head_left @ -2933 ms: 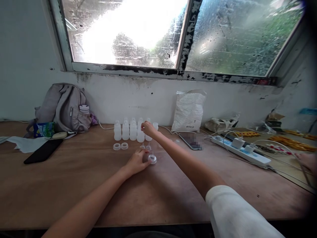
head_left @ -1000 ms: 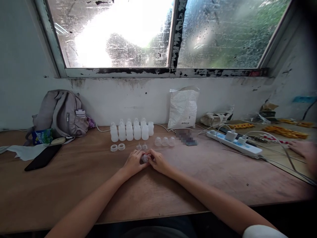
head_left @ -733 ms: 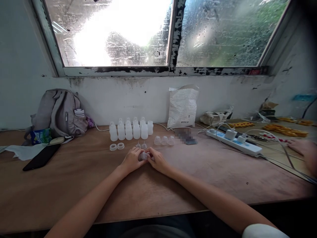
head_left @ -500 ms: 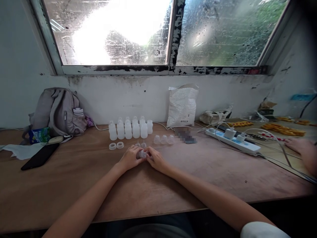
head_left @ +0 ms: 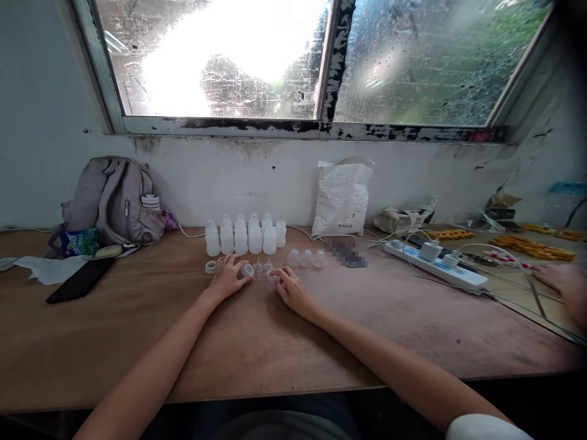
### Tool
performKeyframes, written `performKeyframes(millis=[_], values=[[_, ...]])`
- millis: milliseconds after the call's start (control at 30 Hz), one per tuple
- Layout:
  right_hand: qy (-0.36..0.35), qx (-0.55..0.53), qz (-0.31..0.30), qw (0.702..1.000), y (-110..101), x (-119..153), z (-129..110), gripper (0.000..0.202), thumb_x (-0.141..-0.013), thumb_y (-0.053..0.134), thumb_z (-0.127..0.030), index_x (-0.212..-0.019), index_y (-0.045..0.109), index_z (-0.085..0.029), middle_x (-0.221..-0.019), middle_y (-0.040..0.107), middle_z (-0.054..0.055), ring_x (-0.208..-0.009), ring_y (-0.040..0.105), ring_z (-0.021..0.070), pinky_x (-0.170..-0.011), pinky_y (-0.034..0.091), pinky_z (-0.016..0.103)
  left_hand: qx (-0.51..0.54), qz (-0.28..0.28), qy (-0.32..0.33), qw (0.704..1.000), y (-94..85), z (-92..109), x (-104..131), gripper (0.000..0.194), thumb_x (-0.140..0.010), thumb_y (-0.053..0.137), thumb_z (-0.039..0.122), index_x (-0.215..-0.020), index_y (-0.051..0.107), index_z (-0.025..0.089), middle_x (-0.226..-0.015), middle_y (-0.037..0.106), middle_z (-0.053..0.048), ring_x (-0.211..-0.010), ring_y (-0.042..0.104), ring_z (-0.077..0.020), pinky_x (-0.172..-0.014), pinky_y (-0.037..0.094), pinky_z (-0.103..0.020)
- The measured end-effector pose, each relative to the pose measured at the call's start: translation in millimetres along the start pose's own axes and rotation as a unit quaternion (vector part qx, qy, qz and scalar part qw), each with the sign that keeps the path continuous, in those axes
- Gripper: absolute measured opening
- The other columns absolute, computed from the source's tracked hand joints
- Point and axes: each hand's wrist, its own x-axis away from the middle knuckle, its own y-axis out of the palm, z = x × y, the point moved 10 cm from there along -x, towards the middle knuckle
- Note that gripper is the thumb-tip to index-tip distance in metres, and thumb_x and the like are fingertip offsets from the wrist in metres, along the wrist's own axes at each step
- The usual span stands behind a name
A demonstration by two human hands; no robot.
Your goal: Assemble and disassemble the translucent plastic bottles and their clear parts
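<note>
Head view — ring point(head_left: 247, 269) in left grip point(head_left: 228, 276) fingertips — right grip point(head_left: 290, 288) just beside

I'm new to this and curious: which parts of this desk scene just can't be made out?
- Head view: small clear piece at the left hand: too small to identify.
- Head view: whatever the right hand touches: hidden under the fingertips.
- Head view: flat object beside the white bag: blurred out.
- Head view: another person's hand: cut off by the right edge.
</note>
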Motion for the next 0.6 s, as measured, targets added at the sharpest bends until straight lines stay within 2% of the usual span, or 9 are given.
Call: performKeyframes(millis=[100, 200, 467, 600], values=[[0.011, -0.001, -0.005, 1.0, 2.3, -0.2, 4.3, 0.025, -0.082, 0.037, -0.014, -0.103, 0.047, -0.021, -0.093, 0.046, 0.006, -0.073, 0.052, 0.0131, -0.073, 0.043, 0.028, -0.049, 0.011, -0.077, 0.996, 4.3, -23.4, -0.2, 0.041, -0.073, 0.047, 0.051, -0.108, 0.054, 0.03, -0.124, 0.041, -0.009, -0.117, 0.031, -0.0278, -0.097, 0.016, -0.048], [0.012, 0.0, -0.006, 1.0, 3.3, 0.3, 5.3, 0.027, -0.081, 0.039, -0.014, -0.107, 0.044, -0.021, -0.095, 0.046, 0.006, -0.072, 0.052, 0.0126, -0.072, 0.043, 0.028, -0.068, 0.001, -0.117, 0.991, 11.3, -34.1, 0.0, 0.042, -0.075, 0.042, 0.055, -0.105, 0.056, 0.029, -0.127, 0.039, -0.01, -0.12, 0.027, -0.0297, -0.096, 0.012, -0.053], [0.018, 0.01, 0.004, 1.0, 1.3, 0.2, 4.9, 0.03, -0.08, 0.042, -0.016, -0.11, 0.043, -0.022, -0.098, 0.046, 0.007, -0.074, 0.051, 0.0137, -0.075, 0.043, 0.03, -0.1, -0.015, -0.161, 0.982, 15.3, -48.7, -1.0, 0.045, -0.076, 0.037, 0.056, -0.108, 0.055, 0.029, -0.131, 0.036, -0.009, -0.124, 0.022, -0.0301, -0.096, 0.007, -0.057], [0.024, 0.014, 0.008, 1.0, 0.3, 0.3, 5.5, 0.031, -0.08, 0.042, -0.016, -0.111, 0.043, -0.022, -0.097, 0.046, 0.007, -0.079, 0.051, 0.0152, -0.077, 0.042, 0.031, -0.107, -0.002, -0.156, 0.982, 12.3, -47.8, -1.0, 0.043, -0.078, 0.038, 0.049, -0.116, 0.047, 0.03, -0.131, 0.036, -0.01, -0.123, 0.023, -0.0292, -0.096, 0.008, -0.057]])
